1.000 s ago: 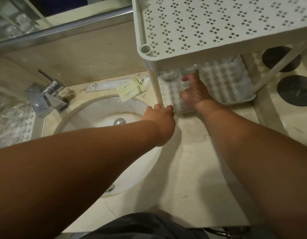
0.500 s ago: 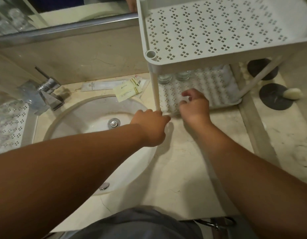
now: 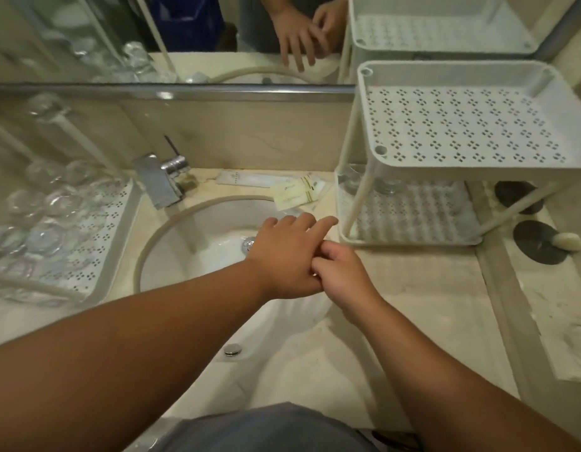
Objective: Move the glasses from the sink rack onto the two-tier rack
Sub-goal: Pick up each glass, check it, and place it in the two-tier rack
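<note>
The white two-tier rack stands on the counter right of the sink. Its upper tier holds nothing, and two clear glasses stand at the back left of its lower tier. The sink rack at the far left carries several clear glasses, blurred. My left hand hovers over the basin's right rim with its fingers stretched toward the two-tier rack. My right hand touches the left hand's side, its fingers curled and holding nothing.
A chrome faucet stands behind the round basin. Paper sachets lie on the counter behind the basin. Two dark round coasters and a small soap lie to the right of the rack. A mirror runs along the back wall.
My right hand has come out from under the upper tier, leaving the glasses on the lower tier, and now meets my left hand. The camera has tilted up.
</note>
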`<state>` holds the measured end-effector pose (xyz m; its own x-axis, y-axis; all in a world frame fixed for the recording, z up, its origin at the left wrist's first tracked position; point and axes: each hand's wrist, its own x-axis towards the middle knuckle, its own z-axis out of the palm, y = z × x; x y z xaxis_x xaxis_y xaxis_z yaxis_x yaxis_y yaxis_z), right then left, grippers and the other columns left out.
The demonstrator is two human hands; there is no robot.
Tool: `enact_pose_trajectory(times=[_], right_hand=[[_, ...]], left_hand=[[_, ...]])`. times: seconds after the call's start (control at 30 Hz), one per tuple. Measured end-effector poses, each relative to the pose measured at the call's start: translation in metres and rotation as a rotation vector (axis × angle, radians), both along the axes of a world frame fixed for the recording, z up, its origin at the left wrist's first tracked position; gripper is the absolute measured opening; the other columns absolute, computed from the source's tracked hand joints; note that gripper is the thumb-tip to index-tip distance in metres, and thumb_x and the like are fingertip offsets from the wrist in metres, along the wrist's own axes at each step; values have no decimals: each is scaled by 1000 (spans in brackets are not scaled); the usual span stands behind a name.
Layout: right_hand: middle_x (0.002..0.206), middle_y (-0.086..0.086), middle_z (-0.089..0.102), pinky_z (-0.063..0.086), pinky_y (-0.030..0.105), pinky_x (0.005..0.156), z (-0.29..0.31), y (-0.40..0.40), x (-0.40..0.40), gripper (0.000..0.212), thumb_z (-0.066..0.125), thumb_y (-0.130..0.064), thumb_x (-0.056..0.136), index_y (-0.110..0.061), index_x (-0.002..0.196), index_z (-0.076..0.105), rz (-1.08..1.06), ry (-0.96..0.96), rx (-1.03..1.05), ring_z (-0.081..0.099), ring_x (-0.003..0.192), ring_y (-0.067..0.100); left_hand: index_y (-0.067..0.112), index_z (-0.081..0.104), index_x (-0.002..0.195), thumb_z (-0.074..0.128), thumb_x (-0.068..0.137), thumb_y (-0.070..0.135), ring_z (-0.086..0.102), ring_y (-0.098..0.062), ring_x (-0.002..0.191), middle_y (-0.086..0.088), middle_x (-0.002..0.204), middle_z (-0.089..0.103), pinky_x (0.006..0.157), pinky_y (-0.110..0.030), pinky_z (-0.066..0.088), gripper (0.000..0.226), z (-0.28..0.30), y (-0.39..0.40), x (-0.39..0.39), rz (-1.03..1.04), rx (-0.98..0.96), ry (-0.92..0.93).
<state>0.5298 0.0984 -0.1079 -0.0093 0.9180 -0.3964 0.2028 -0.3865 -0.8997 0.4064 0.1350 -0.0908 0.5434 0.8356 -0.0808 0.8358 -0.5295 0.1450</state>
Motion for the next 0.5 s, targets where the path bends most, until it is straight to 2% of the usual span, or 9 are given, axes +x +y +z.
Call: enact_pose_trajectory(times=[0.13, 0.27, 0.37, 0.43, 0.5], right_hand=[[77, 12, 54, 42, 32, 69, 15, 3, -30, 36, 47, -6, 58, 13, 88, 54, 127, 273, -98, 50, 75, 23], [73, 10, 58, 47, 25, 67, 29, 10, -68, 29, 52, 3, 68, 5, 96, 61, 326, 394, -127, 57, 72, 18], [80, 15, 59, 46, 28, 68, 38, 21, -102, 27, 48, 17, 80, 14, 106, 56, 431, 387, -131, 57, 78, 24], [78, 14, 58, 47, 28, 68, 44, 27, -127, 26, 47, 19, 84, 13, 108, 55, 482, 364, -127, 57, 75, 23], [71, 9, 58, 49, 25, 64, 50, 33, -151, 22, 48, 19, 85, 6, 101, 57, 525, 354, -121, 57, 69, 18]], left_hand=[[34, 26, 146, 52, 62, 75, 56, -22, 111, 5, 128, 53, 97, -46, 42, 96, 9, -1, -43, 73, -3, -44], [34, 28, 143, 63, 62, 62, 56, -22, 108, 4, 122, 56, 95, -47, 42, 92, 18, -4, -92, 85, 61, -89], [35, 25, 141, 62, 62, 53, 54, -24, 114, 2, 123, 55, 99, -48, 39, 89, 28, -7, -130, 124, 82, -114], [35, 24, 142, 58, 63, 54, 51, -24, 119, 1, 126, 54, 101, -48, 37, 88, 35, -9, -155, 171, 80, -116], [35, 24, 144, 54, 64, 59, 50, -24, 119, 2, 127, 53, 102, -49, 35, 89, 40, -10, -181, 217, 95, -103]])
